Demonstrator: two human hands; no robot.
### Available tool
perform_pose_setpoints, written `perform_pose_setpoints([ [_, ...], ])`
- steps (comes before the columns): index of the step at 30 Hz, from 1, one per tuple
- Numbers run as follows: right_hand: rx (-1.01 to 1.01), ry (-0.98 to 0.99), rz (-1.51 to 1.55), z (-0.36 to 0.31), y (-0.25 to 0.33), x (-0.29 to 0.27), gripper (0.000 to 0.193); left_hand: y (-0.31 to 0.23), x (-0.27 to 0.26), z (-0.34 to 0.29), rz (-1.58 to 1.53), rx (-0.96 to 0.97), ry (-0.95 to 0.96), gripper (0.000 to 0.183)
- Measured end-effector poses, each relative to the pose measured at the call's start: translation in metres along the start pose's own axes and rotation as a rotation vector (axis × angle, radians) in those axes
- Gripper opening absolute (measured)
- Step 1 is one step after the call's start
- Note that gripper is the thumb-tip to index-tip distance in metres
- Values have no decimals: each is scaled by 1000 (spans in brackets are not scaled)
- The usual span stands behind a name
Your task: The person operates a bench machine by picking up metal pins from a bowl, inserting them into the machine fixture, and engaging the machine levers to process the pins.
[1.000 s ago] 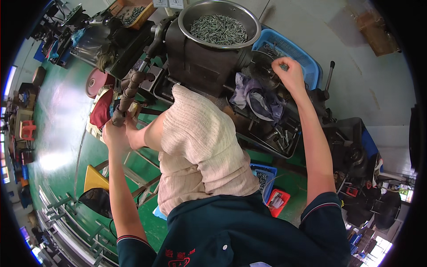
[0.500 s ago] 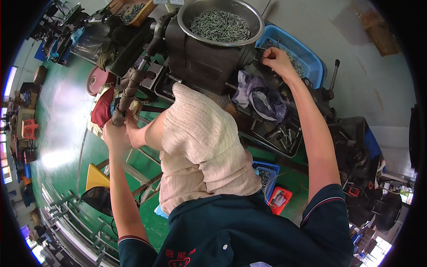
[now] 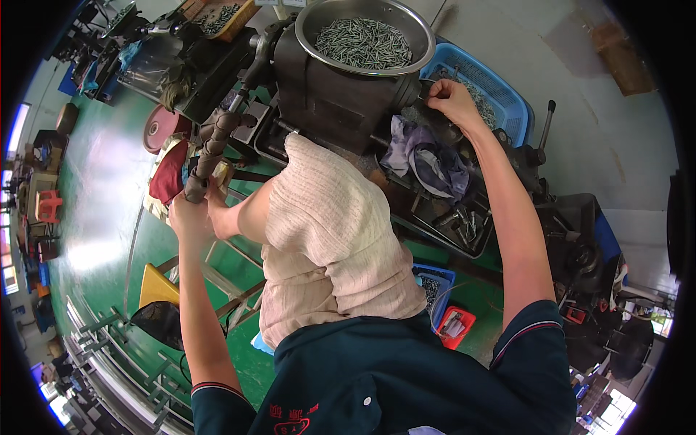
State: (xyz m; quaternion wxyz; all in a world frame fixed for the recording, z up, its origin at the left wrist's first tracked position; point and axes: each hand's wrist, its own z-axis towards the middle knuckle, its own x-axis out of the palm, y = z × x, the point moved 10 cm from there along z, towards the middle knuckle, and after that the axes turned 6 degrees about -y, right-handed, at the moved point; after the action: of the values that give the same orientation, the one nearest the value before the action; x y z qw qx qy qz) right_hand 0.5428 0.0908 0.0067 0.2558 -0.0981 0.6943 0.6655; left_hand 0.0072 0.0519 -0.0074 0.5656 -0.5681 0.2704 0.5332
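My left hand [image 3: 190,216] is closed at the lower end of a thick, brown wrapped lever [image 3: 210,145] that slants down from the dark machine [image 3: 326,109]. My right hand [image 3: 457,104] reaches to the machine's right end, thumb and fingertips pinched together beside the round spindle [image 3: 409,90]. Whatever sits between those fingertips is too small or hidden to make out. A wide steel bowl [image 3: 428,54] of short metal pins [image 3: 362,42] rests on top of the machine. Just behind my right hand is a blue plastic basket [image 3: 507,87] of small metal parts. A purple-grey rag [image 3: 428,156] lies below that hand.
Beige cloth [image 3: 333,203] covers my lap. A metal tray [image 3: 464,225] of tools lies below the rag. On the right stands an upright lever [image 3: 547,130]. Blue [image 3: 438,290] and red [image 3: 458,326] bins sit low by my legs. An orange crate [image 3: 235,22] is at the back left.
The whole view has shifted slightly, with the machine and bowl a little further right. Both hands keep nearly the same place and grip.
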Motion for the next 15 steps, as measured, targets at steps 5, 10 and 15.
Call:
perform_pose_setpoints([
  [5, 11, 1, -17, -1, 1, 0, 13, -2, -2, -1, -30, -18, 2, 21],
  [10, 14, -23, -41, 0, -1, -2, 12, -9, -5, -3, -57, -24, 30, 21],
  [15, 10, -37, -81, 1, -2, -2, 12, -6, -3, -2, -36, -13, 31, 22],
])
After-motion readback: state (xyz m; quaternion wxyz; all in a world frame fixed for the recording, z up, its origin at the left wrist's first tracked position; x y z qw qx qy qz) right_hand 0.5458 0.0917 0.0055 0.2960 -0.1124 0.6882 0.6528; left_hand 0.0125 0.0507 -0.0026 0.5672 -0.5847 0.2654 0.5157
